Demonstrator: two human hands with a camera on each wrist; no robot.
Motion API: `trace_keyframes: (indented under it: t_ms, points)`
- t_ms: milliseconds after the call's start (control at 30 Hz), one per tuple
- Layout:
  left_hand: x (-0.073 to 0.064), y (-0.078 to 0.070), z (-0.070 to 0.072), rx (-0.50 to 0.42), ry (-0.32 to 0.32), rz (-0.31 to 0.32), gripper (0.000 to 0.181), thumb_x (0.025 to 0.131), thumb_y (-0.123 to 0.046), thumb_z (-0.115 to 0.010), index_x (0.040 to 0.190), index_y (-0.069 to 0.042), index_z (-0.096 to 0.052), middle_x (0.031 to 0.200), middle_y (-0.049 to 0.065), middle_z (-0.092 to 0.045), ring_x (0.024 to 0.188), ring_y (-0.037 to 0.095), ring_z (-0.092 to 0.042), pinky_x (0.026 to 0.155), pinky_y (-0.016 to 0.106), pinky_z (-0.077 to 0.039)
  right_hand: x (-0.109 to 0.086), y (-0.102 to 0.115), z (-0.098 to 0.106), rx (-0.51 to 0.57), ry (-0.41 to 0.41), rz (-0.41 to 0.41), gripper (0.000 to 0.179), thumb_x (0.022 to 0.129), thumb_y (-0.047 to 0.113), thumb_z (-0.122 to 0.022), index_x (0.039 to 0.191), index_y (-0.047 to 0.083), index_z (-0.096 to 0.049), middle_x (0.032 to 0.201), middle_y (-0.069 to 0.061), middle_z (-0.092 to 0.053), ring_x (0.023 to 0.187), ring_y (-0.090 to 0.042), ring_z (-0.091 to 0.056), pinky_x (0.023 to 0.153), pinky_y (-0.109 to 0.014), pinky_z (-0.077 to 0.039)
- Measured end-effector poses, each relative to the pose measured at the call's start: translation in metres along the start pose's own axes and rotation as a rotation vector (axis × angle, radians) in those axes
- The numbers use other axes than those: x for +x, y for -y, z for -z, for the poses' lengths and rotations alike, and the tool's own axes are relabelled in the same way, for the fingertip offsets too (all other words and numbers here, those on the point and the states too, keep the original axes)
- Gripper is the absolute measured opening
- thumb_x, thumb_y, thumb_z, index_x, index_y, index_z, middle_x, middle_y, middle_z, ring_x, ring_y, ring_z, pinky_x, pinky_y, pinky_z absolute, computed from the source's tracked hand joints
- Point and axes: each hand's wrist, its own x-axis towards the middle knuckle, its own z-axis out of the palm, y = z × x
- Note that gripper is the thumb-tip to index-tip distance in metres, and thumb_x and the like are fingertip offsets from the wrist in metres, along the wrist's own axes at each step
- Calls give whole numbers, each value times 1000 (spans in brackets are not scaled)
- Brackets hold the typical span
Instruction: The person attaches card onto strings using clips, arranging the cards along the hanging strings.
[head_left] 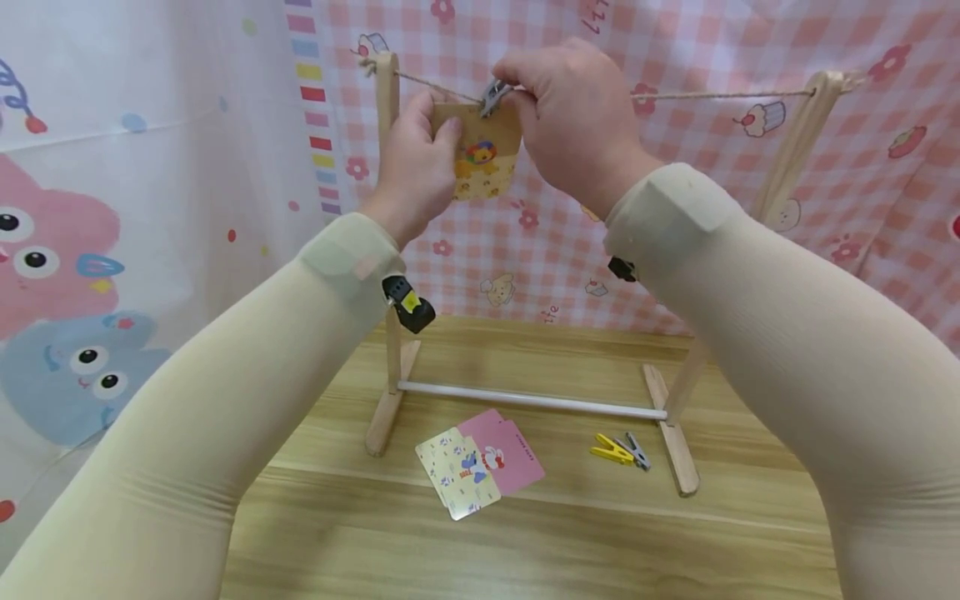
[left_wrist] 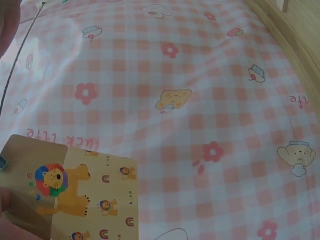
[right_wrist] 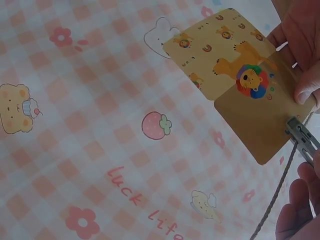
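Note:
A tan card with a lion picture (head_left: 486, 158) hangs at the rope (head_left: 720, 95) strung between two wooden posts. My left hand (head_left: 420, 158) pinches the card's left side, thumb on its front. With thumb and fingers, my right hand (head_left: 581, 117) grips a grey clothespin (head_left: 492, 97), whose jaws sit over the card's top edge and the rope. In the right wrist view the clothespin (right_wrist: 301, 134) meets the card (right_wrist: 245, 85) right by the rope. The left wrist view shows the lion card (left_wrist: 70, 187) with only a bit of my left hand beside it.
On the wooden table (head_left: 540, 542) lie a pink card (head_left: 513, 454) and a cream card (head_left: 453, 475), overlapping. A yellow clothespin (head_left: 612, 450) and a grey clothespin (head_left: 636, 451) lie near the rack's right foot (head_left: 672, 437). A white bar (head_left: 532, 399) joins the feet. Checked cloth (head_left: 465, 275) hangs behind.

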Motion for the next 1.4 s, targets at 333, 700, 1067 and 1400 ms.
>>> trace_keyframes:
  t_ms: [333, 700, 1067, 1400]
  points:
    - [-5, 0, 2, 25, 26, 9, 27, 115, -23, -38, 137, -13, -50, 146, 2, -60, 135, 11, -56, 119, 27, -44, -3, 3, -4, -4, 34, -20, 30, 111, 23, -54, 132, 14, -73, 130, -5, -76, 114, -25, -66, 105, -40, -52]
    - [-6, 1, 2, 46, 38, 24, 28, 115, -24, -35, 138, -14, -49, 148, 1, -59, 137, 10, -55, 121, 29, -42, -5, 4, -8, 13, 39, -25, 32, 111, 24, -54, 140, 18, -68, 136, -2, -73, 119, -24, -65, 110, -36, -49]
    - [-5, 8, 2, 27, 37, -8, 25, 115, -22, -36, 134, -14, -50, 146, 2, -60, 135, 10, -55, 121, 29, -42, -8, 4, -10, 25, 27, -18, 35, 111, 24, -54, 144, 20, -64, 138, -2, -72, 119, -24, -65, 105, -37, -52]
    - [-9, 5, 4, 39, 28, -6, 25, 115, -21, -37, 135, -14, -51, 146, 0, -60, 138, 10, -55, 122, 29, -41, -9, 4, -11, 24, 22, -14, 35, 111, 23, -53, 145, 19, -63, 139, -3, -71, 117, -24, -64, 103, -36, -52]
